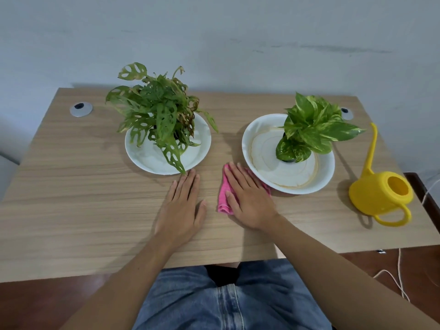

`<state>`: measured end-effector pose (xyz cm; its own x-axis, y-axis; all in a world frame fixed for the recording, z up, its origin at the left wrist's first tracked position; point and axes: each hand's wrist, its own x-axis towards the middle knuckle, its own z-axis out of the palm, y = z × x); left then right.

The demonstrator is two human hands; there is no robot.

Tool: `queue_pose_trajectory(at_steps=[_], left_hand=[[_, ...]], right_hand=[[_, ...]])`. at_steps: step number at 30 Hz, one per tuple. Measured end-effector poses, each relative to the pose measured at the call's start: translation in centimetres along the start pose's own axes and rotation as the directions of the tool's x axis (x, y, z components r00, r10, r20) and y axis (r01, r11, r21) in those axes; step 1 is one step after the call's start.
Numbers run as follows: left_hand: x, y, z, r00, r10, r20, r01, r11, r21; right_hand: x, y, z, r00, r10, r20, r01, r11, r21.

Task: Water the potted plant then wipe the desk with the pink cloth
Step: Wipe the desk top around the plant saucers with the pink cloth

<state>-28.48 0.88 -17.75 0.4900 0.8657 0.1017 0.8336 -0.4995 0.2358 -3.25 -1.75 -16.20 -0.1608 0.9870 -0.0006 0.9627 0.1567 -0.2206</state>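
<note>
Head view: right hand [247,198] flattens pink cloth [225,198].

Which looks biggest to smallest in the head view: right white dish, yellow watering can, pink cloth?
1. Right white dish, widest.
2. Yellow watering can, counting its long spout.
3. Pink cloth, though the right hand covers much of it, so its full size is unsure.

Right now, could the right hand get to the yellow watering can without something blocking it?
Probably yes. The right hand lies flat on the pink cloth; bare desk runs from it, past the near rim of the white dish, to the watering can.
</note>
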Motion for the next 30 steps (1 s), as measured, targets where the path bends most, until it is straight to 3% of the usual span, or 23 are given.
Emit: queue_pose_trajectory(at_steps=[9, 15, 23, 30], left_hand=[[-0.6, -1.6, -1.7, 0.999, 0.033, 0.026, -0.026, 0.977, -0.213], [-3.4, -7.7, -3.0, 0.999, 0.034, 0.004, -0.033, 0.987, -0.157], [-6.4, -18.5, -7.1, 0.992, -0.124, -0.003, 0.123, 0.99, -0.073], [-9.6, -23.6, -8.9, 0.967, -0.253, -0.039, 0.25, 0.966, -0.061]], right_hand=[[7.5, -1.9, 0.1, 0.998, 0.022, 0.057, -0.023, 1.0, 0.021], [5.3, -3.2, 1.1, 0.999, -0.035, 0.028, 0.036, 0.998, -0.044], [2.4, -10.2, 2.5, 0.986, -0.159, 0.052, 0.161, 0.986, -0.033], [3.5, -16.7, 4.2, 0.974, -0.217, 0.06, 0.217, 0.976, -0.005]])
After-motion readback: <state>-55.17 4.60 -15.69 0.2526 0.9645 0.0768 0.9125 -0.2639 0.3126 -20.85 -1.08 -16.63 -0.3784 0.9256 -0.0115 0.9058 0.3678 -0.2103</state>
